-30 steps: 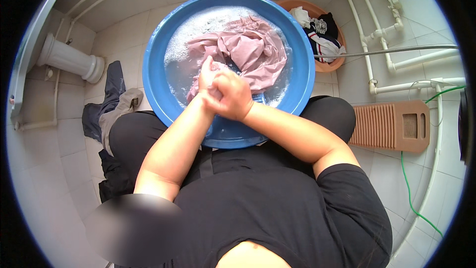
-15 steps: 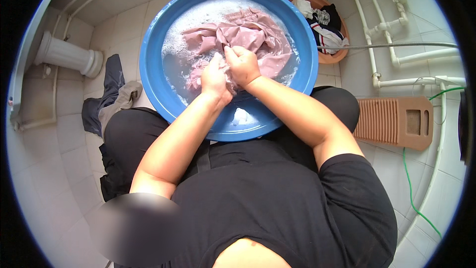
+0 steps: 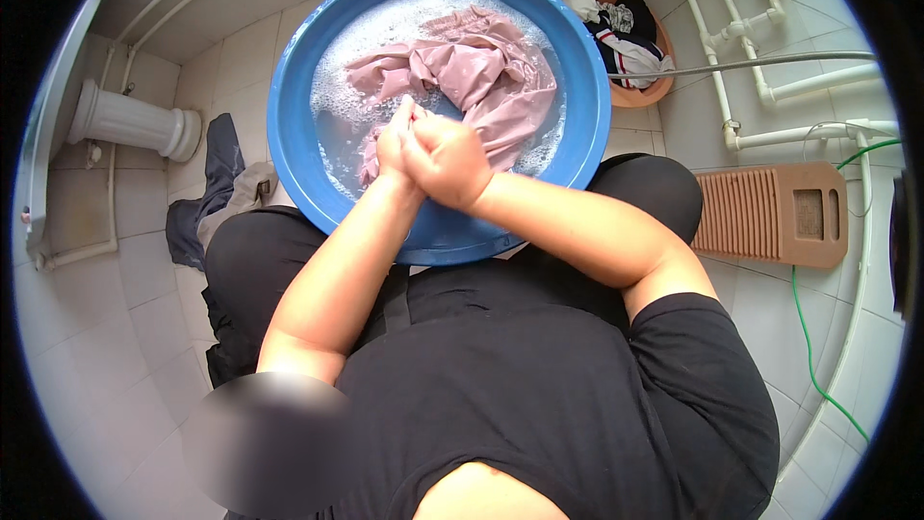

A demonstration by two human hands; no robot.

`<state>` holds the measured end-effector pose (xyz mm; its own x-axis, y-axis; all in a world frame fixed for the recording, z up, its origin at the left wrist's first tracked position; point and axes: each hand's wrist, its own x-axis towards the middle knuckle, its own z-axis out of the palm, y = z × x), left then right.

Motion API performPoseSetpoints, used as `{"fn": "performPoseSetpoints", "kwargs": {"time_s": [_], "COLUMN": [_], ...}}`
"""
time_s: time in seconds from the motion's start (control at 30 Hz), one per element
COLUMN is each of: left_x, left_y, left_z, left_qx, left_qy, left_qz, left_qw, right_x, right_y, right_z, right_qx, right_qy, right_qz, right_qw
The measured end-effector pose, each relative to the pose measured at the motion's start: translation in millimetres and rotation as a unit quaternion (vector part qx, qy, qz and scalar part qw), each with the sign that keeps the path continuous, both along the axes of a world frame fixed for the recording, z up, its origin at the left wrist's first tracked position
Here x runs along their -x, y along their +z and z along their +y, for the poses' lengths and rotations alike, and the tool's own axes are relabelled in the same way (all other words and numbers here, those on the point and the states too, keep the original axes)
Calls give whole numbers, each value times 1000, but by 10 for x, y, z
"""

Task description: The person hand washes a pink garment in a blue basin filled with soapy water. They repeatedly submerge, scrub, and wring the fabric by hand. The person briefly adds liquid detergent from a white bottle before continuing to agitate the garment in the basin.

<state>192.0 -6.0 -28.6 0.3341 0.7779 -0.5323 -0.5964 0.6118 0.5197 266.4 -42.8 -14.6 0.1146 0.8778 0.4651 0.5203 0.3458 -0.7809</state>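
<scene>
Over blue basin (image 3: 298,149) | left hand (image 3: 393,146) and right hand (image 3: 450,159) pressed together, fingers clenched on pink garment (image 3: 481,72) fold | soapy water (image 3: 385,34) | brown washboard (image 3: 770,214) beside, on tiled floor.

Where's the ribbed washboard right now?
In the head view the tan washboard lies flat on the tiled floor at the person's right, just beyond the right knee, below the white pipes and right of the blue basin.

Pale tiled floor (image 3: 115,327); white pipes (image 3: 760,87) along wall; white pedestal (image 3: 130,120) left; daylight.
</scene>
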Motion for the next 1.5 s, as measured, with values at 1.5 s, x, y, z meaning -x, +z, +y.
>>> {"fn": "performPoseSetpoints", "kwargs": {"time_s": [1.5], "left_x": [360], "left_y": [-328], "left_z": [428], "left_qx": [-127], "left_qy": [-104], "left_qz": [75], "left_qw": [984], "right_x": [102], "right_y": [207], "right_z": [-117], "right_qx": [-74], "right_qy": [190], "right_qz": [-19], "right_qw": [979]}}
